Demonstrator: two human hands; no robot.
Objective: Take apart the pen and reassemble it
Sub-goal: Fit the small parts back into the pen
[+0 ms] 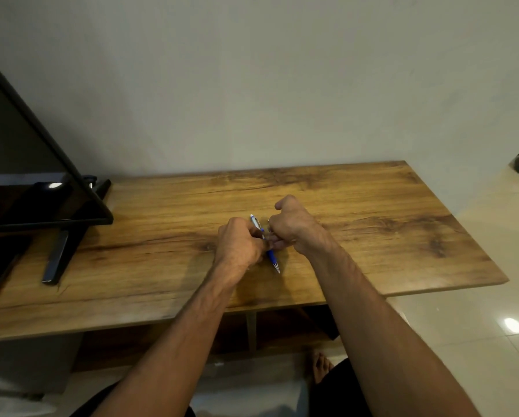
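A blue and white click pen is held just above the middle of the wooden table, its metal tip pointing toward me and its white button end pointing away. My left hand is closed around the pen's upper barrel from the left. My right hand pinches the pen's middle from the right, fingers curled. The two hands touch around the pen, and its middle section is hidden by my fingers. The pen appears to be in one piece.
A dark flat screen on a black stand occupies the table's left end. A plain wall rises behind the table. Shiny tiled floor lies to the right, and a bare foot shows under the table's front edge.
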